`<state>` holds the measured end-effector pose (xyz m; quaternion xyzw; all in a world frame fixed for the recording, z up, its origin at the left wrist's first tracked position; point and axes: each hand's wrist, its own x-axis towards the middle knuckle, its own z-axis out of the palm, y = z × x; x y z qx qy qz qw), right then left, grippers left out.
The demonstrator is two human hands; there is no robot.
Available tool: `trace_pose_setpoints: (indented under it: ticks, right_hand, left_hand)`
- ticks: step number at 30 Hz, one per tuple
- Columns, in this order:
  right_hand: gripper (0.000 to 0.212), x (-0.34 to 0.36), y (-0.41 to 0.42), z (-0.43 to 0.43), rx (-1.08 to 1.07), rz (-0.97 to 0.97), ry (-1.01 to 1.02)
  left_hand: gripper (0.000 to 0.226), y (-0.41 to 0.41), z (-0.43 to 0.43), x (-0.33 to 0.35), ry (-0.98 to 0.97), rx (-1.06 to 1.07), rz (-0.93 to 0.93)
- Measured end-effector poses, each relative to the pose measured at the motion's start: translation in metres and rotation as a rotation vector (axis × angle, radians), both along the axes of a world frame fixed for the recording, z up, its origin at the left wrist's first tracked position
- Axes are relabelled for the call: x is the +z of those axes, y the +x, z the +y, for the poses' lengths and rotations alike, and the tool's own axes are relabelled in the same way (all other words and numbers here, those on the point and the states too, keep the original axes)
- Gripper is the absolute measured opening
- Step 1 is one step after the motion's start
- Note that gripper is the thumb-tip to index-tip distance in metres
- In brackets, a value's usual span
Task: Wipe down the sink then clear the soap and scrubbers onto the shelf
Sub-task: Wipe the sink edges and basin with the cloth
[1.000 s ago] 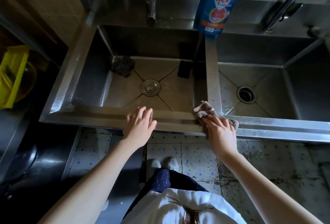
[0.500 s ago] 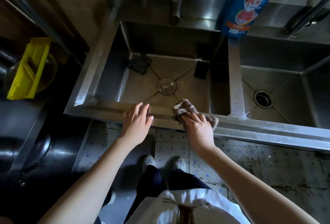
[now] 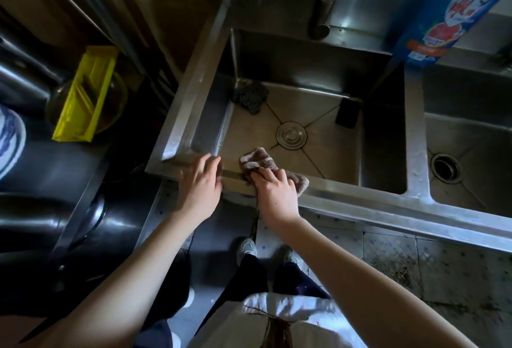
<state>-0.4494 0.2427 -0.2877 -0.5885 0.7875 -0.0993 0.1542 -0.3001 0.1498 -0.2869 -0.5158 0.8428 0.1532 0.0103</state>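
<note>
- Right hand (image 3: 274,192): fingers curled over a brown cloth (image 3: 256,163), pressing it onto the sink's front rim (image 3: 360,203) near the left end.
- Left hand (image 3: 201,184): fingers relaxed, holding nothing, resting on the same rim just beside the cloth.
- Left basin: dark mesh scrubber (image 3: 250,95) in the far-left corner; black sponge block (image 3: 347,116) at the far right; drain cover (image 3: 291,135) between them.
- Blue dish-soap bottle (image 3: 448,12): upright at the back, above the divider between the basins.
- Step, as judged: wipe-down in hand; clearing not yet begun.
- Next move calls for: the left hand giving way so the cloth can reach the corner. No shelf can be identified in view.
</note>
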Motion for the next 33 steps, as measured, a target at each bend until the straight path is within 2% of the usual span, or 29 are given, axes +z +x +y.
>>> trace_pose_setpoints:
  ticks: [5,16,21,28,33]
  right_hand:
    - [0.042,0.000,0.026,-0.029,0.060,0.000,0.017]
    - [0.040,0.004,0.053,-0.062,0.188,0.068,0.080]
    - [0.037,0.004,0.026,-0.039,0.143,0.091,0.081]
    - [0.037,0.004,-0.035,0.013,0.097,0.110,0.124]
    - [0.041,0.006,-0.075,0.048,0.085,0.118,0.133]
  left_hand:
    - [0.051,0.023,-0.019,0.003,-0.009,0.018,-0.057]
    - [0.053,0.044,-0.037,0.003,0.038,0.071,-0.049]
    - [0.046,0.028,-0.030,0.002,0.027,0.030,0.017]
    - [0.041,-0.015,0.003,0.002,0.008,0.014,-0.002]
    - [0.042,-0.053,0.035,0.002,0.064,0.008,0.025]
